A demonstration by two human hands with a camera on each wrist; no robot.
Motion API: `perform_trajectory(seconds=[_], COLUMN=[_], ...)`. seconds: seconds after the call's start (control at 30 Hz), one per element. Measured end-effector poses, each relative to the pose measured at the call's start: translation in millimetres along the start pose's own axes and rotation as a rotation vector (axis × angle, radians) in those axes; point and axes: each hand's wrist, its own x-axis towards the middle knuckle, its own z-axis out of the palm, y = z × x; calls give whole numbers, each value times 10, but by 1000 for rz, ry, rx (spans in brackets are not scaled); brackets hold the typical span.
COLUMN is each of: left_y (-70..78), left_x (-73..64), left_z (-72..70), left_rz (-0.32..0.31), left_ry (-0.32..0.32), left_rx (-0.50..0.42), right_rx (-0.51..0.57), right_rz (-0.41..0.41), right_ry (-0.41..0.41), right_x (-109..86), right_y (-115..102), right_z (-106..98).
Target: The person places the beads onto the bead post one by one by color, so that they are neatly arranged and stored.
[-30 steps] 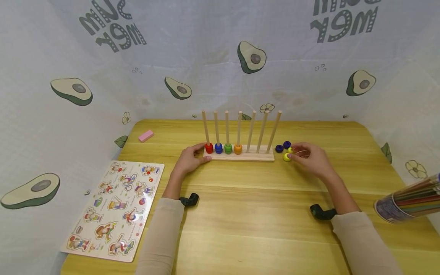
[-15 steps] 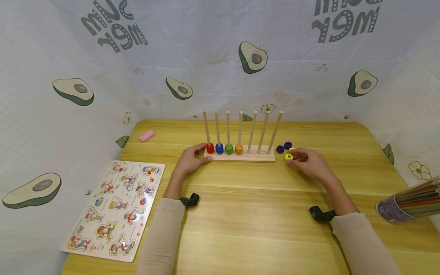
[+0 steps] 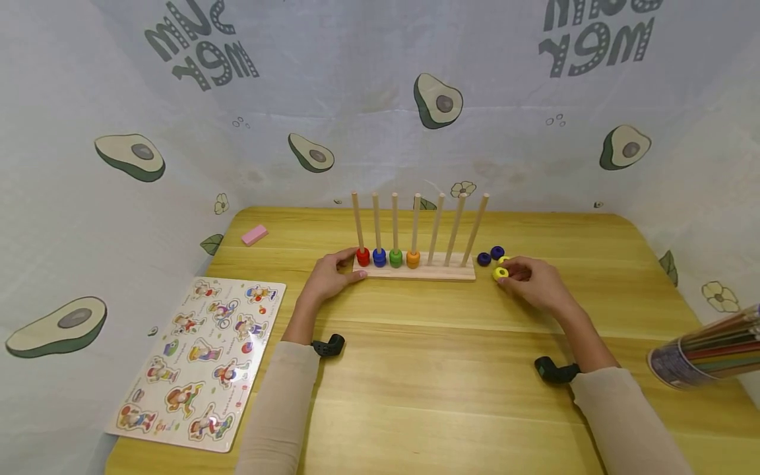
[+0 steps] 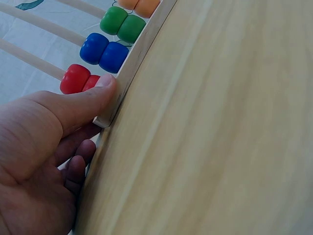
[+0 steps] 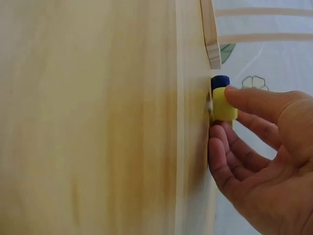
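My left hand (image 3: 330,275) grips the left end of a wooden bead stacker (image 3: 442,271), thumb along the front of its base. Its upright pegs hold pairs of beads: red (image 4: 75,78), blue (image 4: 115,57), green (image 4: 114,19) and orange (image 3: 413,259). Three pegs on the right are bare. Beyond that end, my right hand (image 3: 537,282) pinches a yellow bead (image 5: 224,104), thumb on one side and index finger partly hidden behind it. A second yellow bead (image 3: 504,259) shows just behind, partly covered by the fingers. Two dark blue beads (image 3: 483,259) lie beside the stacker.
A picture puzzle board (image 3: 198,363) lies at the left of the table (image 3: 415,396). A pink block (image 3: 254,235) sits at the back left. On the right, a container of colored sticks (image 3: 683,363) stands near the edge. A printed cloth (image 3: 368,99) encloses the back and sides.
My right hand has shifted slightly down and right around the yellow bead, which now shows its hole facing up. My left hand keeps its grip on the stacker.
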Motion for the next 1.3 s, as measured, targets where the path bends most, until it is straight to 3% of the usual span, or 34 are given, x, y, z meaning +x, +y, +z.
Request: perform_trajectory(seconds=[0.23, 0.57, 0.7, 0.87, 1.17, 1.3], left_y=[11, 13, 25, 39, 50, 45], left_x=[1, 4, 7, 5, 1, 6], left_z=[-6, -22, -24, -24, -32, -27], left_rz=[7, 4, 5, 9, 13, 16], left_ry=[-6, -1, -1, -4, -2, 1], left_rx=[9, 12, 13, 5, 4, 8], right_rx=[19, 28, 38, 84, 209, 234], right_rz=[-22, -58, -65, -132, -296, -322], right_ry=[32, 189, 243, 316, 413, 416], right_x=[-48, -67, -56, -45, 33, 84], right_y=[-38, -303, -471, -725, -1214, -1406], right_z=[-101, -395, -517, -636, -653, -636])
